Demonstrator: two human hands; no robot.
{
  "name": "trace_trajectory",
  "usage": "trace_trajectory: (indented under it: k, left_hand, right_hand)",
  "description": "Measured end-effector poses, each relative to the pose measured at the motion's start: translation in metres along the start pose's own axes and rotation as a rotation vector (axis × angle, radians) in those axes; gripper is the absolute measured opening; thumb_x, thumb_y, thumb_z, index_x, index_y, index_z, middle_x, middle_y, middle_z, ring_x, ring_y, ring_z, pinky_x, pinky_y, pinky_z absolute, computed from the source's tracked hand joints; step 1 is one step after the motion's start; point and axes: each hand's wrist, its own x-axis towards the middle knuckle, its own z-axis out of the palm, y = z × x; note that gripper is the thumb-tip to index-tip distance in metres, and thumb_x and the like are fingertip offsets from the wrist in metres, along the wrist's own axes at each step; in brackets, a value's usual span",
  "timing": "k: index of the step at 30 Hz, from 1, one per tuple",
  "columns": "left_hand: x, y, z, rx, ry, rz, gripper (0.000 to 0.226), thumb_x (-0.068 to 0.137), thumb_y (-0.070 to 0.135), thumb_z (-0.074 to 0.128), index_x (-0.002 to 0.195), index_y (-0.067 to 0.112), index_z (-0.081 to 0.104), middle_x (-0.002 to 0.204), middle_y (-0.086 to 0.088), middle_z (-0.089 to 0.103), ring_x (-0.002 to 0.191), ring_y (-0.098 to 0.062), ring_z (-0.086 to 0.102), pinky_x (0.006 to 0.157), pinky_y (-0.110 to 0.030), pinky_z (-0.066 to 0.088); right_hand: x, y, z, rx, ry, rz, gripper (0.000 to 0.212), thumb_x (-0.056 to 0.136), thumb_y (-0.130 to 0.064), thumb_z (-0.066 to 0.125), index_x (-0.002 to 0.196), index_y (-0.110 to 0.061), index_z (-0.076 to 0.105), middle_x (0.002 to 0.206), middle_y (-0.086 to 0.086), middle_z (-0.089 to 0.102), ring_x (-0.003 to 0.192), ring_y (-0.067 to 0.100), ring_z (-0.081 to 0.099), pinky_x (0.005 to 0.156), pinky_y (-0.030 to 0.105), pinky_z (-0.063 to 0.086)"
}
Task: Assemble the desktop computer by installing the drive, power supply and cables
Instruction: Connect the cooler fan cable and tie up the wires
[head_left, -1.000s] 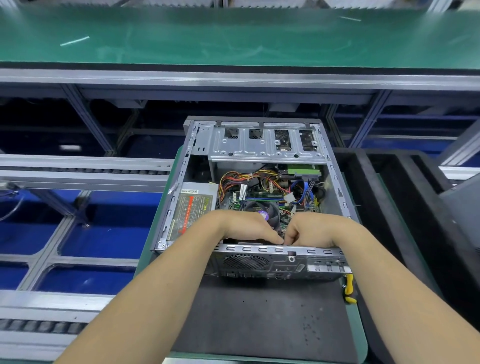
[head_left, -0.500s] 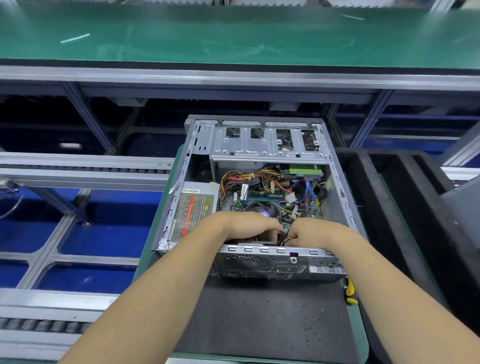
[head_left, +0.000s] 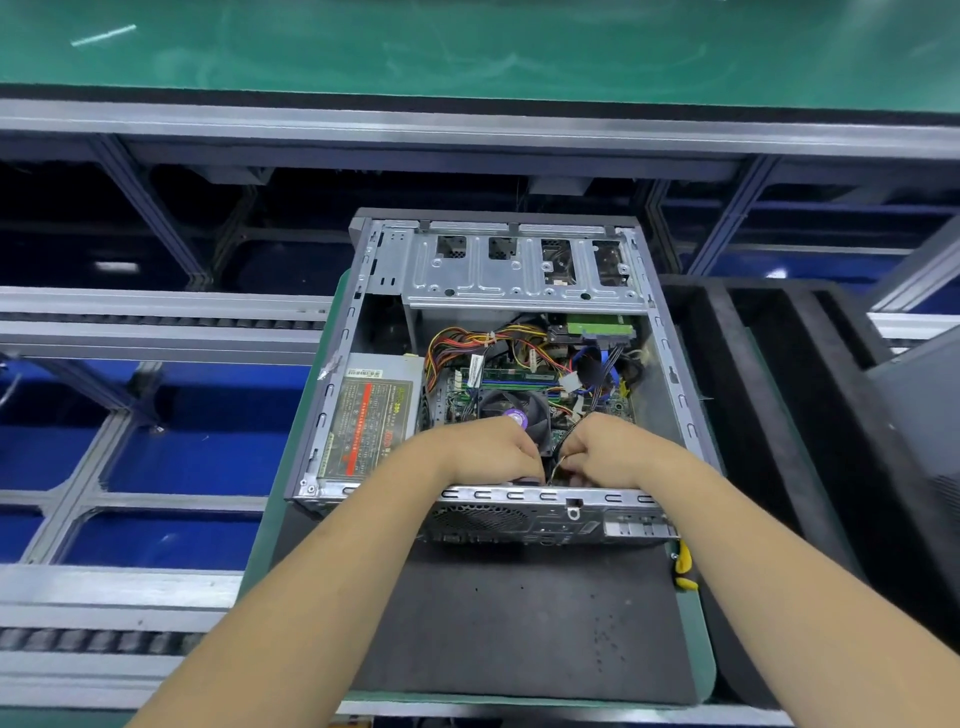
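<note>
Electronics assembly line, factory floor. A long green ESD-type bench surface spans the far side on a grey aluminium extrusion frame. Roller conveyor rails run along the left, with another roller track nearer, blue flooring below. The open PC chassis sits on a dark mat on a green-edged pallet. Black foam-lined trays stand to the right. Yellow-handled tool lies by the mat's right edge.

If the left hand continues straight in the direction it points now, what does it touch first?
Probably the right hand: the left hand points right, across the case's near edge, with only thin cables between them. Depth is unclear.
</note>
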Motion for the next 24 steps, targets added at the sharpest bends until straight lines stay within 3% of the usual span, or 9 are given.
trace_trajectory:
  k: [5, 8, 10, 13, 15, 18, 21, 24]
  left_hand:
    - [0.0, 0.001, 0.002, -0.028, -0.055, 0.0, 0.028, 0.092, 0.017, 0.05, 0.101, 0.01, 0.076, 0.11, 0.003, 0.071, 0.104, -0.017, 0.061, 0.098, -0.037, 0.047]
    - [0.001, -0.001, 0.002, -0.027, -0.077, -0.009, 0.028, 0.09, 0.016, 0.049, 0.099, 0.007, 0.075, 0.107, -0.003, 0.071, 0.09, -0.016, 0.06, 0.094, -0.043, 0.048]
    - [0.001, -0.002, 0.002, -0.034, -0.069, -0.021, 0.029, 0.086, 0.021, 0.05, 0.096, 0.009, 0.074, 0.104, -0.007, 0.07, 0.082, -0.015, 0.056, 0.09, -0.045, 0.049]
    - [0.003, -0.005, 0.003, -0.044, -0.052, -0.047, 0.042, 0.072, 0.033, 0.046, 0.094, 0.007, 0.07, 0.097, -0.015, 0.067, 0.076, -0.016, 0.049, 0.077, -0.04, 0.048]
    - [0.004, -0.005, 0.005, -0.042, -0.058, -0.053, 0.045, 0.068, 0.034, 0.044, 0.093, 0.005, 0.068, 0.085, -0.011, 0.06, 0.075, -0.015, 0.045, 0.072, -0.036, 0.041]
    - [0.006, -0.008, 0.005, -0.045, -0.069, -0.071, 0.044, 0.068, 0.035, 0.044, 0.09, 0.005, 0.067, 0.083, -0.001, 0.056, 0.075, -0.015, 0.045, 0.073, -0.034, 0.039]
    - [0.006, -0.01, 0.007, -0.05, -0.081, -0.09, 0.044, 0.067, 0.037, 0.044, 0.086, 0.006, 0.067, 0.083, -0.002, 0.055, 0.075, -0.014, 0.043, 0.072, -0.033, 0.037]
    - [0.006, -0.009, 0.007, -0.056, -0.088, -0.089, 0.045, 0.067, 0.036, 0.043, 0.087, 0.005, 0.069, 0.083, -0.002, 0.053, 0.075, -0.013, 0.041, 0.072, -0.033, 0.036]
  right_hand:
    - [-0.005, -0.002, 0.001, -0.07, -0.017, -0.025, 0.037, 0.097, -0.022, 0.061, 0.062, -0.009, 0.058, 0.059, 0.005, 0.049, 0.06, 0.018, 0.043, 0.059, 0.029, 0.036]
    - [-0.003, 0.0, 0.002, -0.024, -0.01, -0.012, 0.025, 0.091, -0.022, 0.07, 0.077, -0.002, 0.07, 0.065, 0.008, 0.06, 0.059, 0.014, 0.049, 0.057, 0.022, 0.039]
    - [-0.002, 0.001, 0.003, -0.016, 0.002, -0.007, 0.021, 0.088, -0.021, 0.074, 0.074, -0.007, 0.072, 0.058, -0.005, 0.06, 0.053, 0.003, 0.05, 0.053, 0.015, 0.037]
    - [0.001, 0.0, 0.003, -0.006, 0.017, 0.006, 0.026, 0.09, -0.026, 0.072, 0.065, -0.017, 0.067, 0.047, -0.013, 0.054, 0.05, -0.001, 0.052, 0.058, 0.019, 0.043]
    - [0.001, 0.001, 0.004, -0.009, 0.025, 0.031, 0.027, 0.092, -0.026, 0.069, 0.07, -0.01, 0.068, 0.05, -0.011, 0.055, 0.05, 0.001, 0.055, 0.057, 0.021, 0.045]
    - [0.006, 0.002, 0.006, 0.019, -0.008, 0.068, 0.02, 0.095, -0.013, 0.062, 0.082, 0.002, 0.069, 0.058, -0.007, 0.062, 0.044, -0.008, 0.055, 0.052, 0.019, 0.043]
    - [0.007, 0.002, 0.007, -0.001, -0.052, 0.05, 0.016, 0.086, -0.004, 0.067, 0.072, -0.012, 0.066, 0.073, -0.007, 0.068, 0.065, 0.004, 0.061, 0.061, 0.019, 0.045]
    - [0.005, 0.002, 0.006, -0.046, -0.049, 0.039, 0.03, 0.08, -0.003, 0.073, 0.065, -0.024, 0.057, 0.069, -0.012, 0.057, 0.074, 0.012, 0.057, 0.064, 0.019, 0.042]
